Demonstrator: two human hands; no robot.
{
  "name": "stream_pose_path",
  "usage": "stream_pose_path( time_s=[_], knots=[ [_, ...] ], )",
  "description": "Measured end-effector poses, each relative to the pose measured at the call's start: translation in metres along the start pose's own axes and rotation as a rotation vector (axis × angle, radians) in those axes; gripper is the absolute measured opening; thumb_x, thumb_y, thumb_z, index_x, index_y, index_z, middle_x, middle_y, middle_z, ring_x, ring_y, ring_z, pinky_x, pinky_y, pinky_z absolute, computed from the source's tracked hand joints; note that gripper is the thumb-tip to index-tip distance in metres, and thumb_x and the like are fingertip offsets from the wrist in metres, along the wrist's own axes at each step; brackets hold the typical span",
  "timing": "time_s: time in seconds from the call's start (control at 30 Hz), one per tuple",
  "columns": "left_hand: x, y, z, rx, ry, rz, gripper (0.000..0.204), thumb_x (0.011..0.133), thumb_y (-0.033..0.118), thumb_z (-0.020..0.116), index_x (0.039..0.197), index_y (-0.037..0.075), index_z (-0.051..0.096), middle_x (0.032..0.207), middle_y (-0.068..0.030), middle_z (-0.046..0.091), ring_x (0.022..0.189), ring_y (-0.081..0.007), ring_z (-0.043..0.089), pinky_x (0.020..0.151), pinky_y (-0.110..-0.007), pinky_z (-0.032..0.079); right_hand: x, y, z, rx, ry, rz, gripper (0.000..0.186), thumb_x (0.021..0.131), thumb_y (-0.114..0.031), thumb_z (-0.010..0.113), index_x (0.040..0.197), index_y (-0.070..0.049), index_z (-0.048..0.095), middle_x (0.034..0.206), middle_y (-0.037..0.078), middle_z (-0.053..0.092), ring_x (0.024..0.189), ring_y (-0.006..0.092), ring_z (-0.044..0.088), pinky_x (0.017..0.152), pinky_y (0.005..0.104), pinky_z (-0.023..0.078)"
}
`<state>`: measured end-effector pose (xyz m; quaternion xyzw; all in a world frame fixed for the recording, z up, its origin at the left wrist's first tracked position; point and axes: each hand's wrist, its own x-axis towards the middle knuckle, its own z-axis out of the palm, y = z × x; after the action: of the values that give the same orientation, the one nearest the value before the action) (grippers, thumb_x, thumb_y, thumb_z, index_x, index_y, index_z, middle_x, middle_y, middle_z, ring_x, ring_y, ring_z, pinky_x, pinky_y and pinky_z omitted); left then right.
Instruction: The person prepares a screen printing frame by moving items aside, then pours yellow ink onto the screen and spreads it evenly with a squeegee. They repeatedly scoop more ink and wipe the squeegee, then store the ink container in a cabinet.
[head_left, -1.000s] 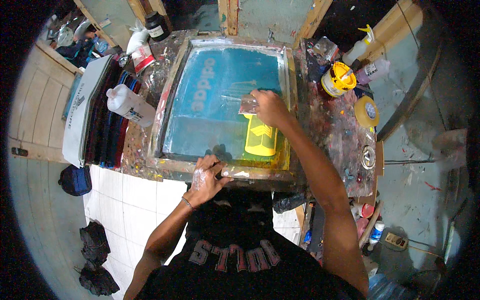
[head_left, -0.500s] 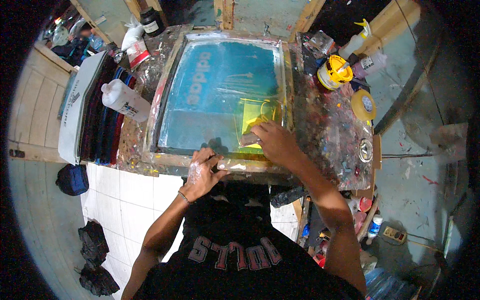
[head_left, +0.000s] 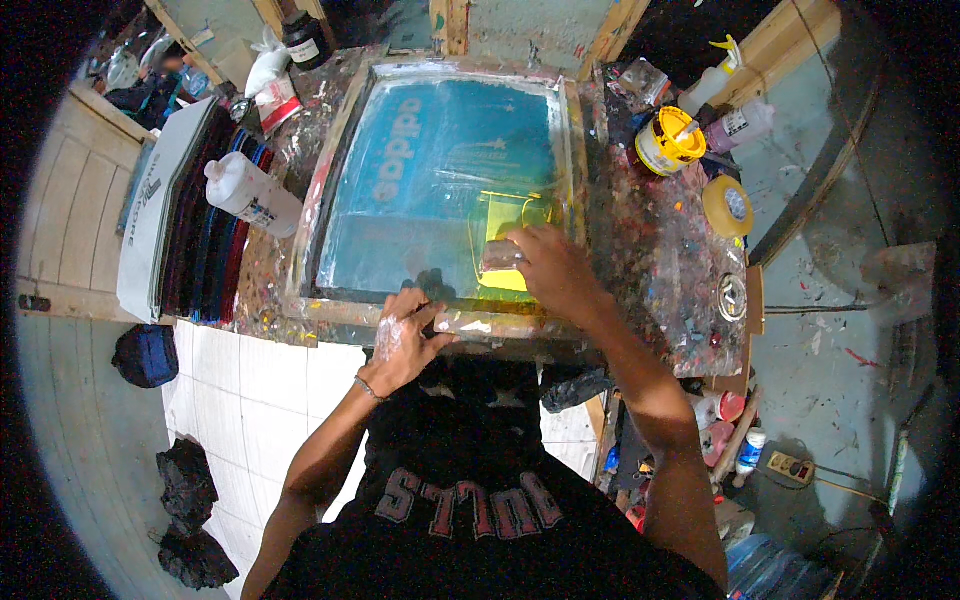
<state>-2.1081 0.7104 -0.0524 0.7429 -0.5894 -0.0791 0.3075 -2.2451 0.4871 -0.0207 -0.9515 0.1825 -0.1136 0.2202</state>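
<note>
A screen printing frame [head_left: 309, 215] with a blue-green mesh [head_left: 400, 240] lies flat on a stained table. Its near rail is gripped by my left hand [head_left: 402, 335], fingers over the wood and the thumb apart; pale smears cover the back of that hand. My right hand [head_left: 555, 270] is closed on a small squeegee [head_left: 503, 255], which rests on the mesh near its right front corner. Bright yellow ink [head_left: 508, 212] lies around the squeegee in a patch with thin streaks. What lies beneath the frame is hidden.
At the left stand a white bottle [head_left: 250, 195] and a stack of dark boards [head_left: 200, 230] with a white panel. On the right are a yellow tub [head_left: 668, 145], a roll of tape [head_left: 728, 205], a purple-tinted bottle [head_left: 740, 127] and a spray bottle [head_left: 712, 78].
My right hand and the squeegee have shifted slightly away from me, and yellow shows on the mesh nearer the front rail. My left hand stays on the rail.
</note>
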Motion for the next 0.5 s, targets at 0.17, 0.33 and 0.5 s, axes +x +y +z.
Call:
stream_pose_path(
  time_s=[0.17,0.33,0.5],
  knots=[
    [0.001,0.001,-0.001,-0.008,-0.008,-0.008,0.045,0.06,0.013,0.084,0.099,-0.002,0.068,0.087,-0.0106,0.051,0.086,-0.0285,0.053,0.076,-0.04,0.039,0.032,0.027,-0.009,0.049,0.11,0.064,0.026,0.08,-0.005,0.06,0.105,-0.002,0.058,0.102,0.022,0.062,0.099,0.0416,0.058,0.082,0.0481,0.047],
    [0.002,0.002,-0.001,-0.021,-0.002,-0.022,0.044,0.06,0.014,0.085,0.098,-0.002,0.068,0.086,-0.0104,0.051,0.084,-0.0285,0.052,0.076,-0.039,0.039,0.067,0.05,-0.006,-0.023,0.075,0.095,0.022,0.081,-0.007,0.059,0.102,-0.003,0.057,0.1,0.021,0.063,0.097,0.0418,0.059,0.081,0.0498,0.047],
    [0.002,-0.001,0.001,-0.017,0.023,0.024,0.045,0.061,0.016,0.084,0.098,-0.003,0.068,0.087,-0.0106,0.051,0.084,-0.0288,0.052,0.076,-0.039,0.039,0.07,0.051,0.003,-0.088,0.042,0.124,0.024,0.081,-0.007,0.058,0.104,-0.003,0.055,0.099,0.022,0.063,0.095,0.0417,0.06,0.083,0.0508,0.048]
  ],
)
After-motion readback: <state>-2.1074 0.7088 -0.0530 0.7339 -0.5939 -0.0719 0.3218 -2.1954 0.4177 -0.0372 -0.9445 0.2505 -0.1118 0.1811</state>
